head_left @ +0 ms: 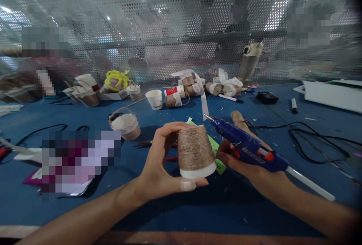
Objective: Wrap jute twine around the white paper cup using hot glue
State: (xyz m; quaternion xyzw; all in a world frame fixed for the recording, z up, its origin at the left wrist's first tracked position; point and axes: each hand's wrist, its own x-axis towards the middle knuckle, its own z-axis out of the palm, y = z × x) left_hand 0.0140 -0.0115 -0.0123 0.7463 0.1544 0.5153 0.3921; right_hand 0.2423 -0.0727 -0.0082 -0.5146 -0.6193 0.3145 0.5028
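My left hand (162, 164) grips an upside-down paper cup (195, 151) wrapped in brown twine, with only its white rim band bare at the bottom. A plaster sits on the thumb under the rim. My right hand (243, 162) holds a blue glue gun (246, 145) with an orange trigger; its metal nozzle points up and left, just right of the cup's top. A white glue stick (309, 184) juts from the gun's back. A spool of twine (239, 119) lies behind the gun. A green paper piece (217, 150) lies under the cup.
A blue table (181, 203) carries a twine-wrapped cup basket (126, 125), a plain white cup (155, 99), several wrapped cups with white ribbon (186, 88), yellow cord (116, 79), scissors (147, 144), black cables (316, 139), a marker (294, 105) and a white box (333, 93). A perforated metal screen (181, 30) stands behind.
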